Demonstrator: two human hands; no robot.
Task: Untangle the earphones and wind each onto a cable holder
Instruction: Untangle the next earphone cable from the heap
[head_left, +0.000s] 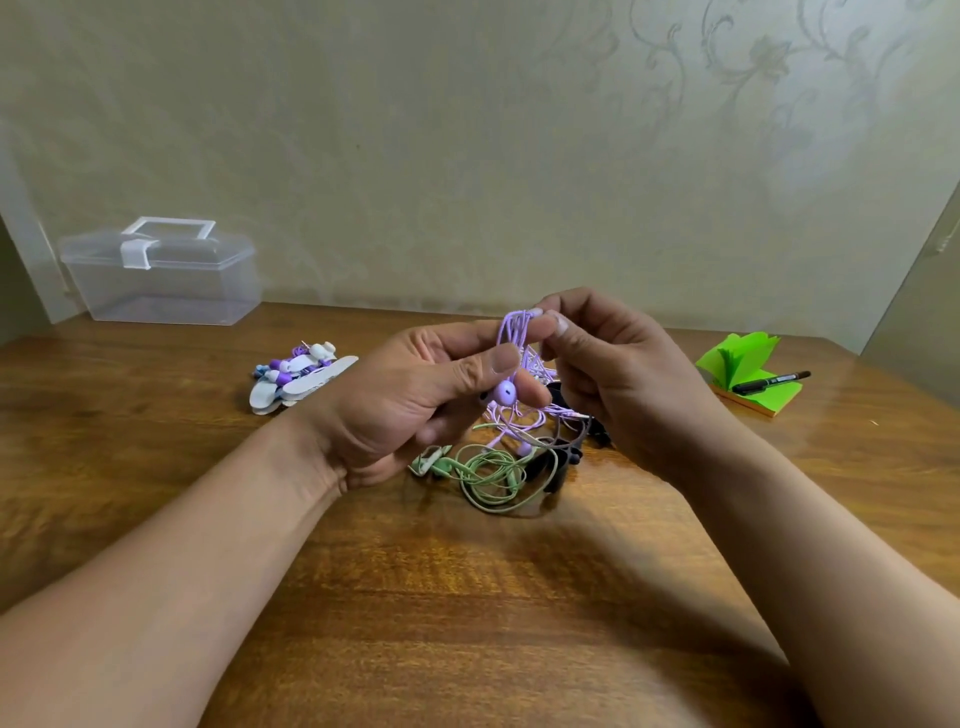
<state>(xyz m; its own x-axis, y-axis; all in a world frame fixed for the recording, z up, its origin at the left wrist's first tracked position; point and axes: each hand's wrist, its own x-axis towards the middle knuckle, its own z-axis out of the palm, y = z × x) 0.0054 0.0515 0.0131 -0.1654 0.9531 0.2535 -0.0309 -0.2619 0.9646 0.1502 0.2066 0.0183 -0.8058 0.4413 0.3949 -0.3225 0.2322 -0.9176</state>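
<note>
A purple earphone cable (511, 332) is bunched into loops above the table's middle. My left hand (415, 395) grips the loops between thumb and fingers, with a purple earbud (504, 391) against its fingertips. My right hand (618, 374) pinches the top of the same bundle. More purple cable trails down into a tangle on the table with green earphones (488, 473) and dark earphones (563, 452). A pile of white and purple cable holders (296, 382) lies to the left of my hands.
A clear plastic box (166, 275) with a white latch stands at the back left against the wall. A green sticky-note pad (748, 369) with a black marker (771, 382) on it sits at the right. The wooden table (467, 597) stretches toward me.
</note>
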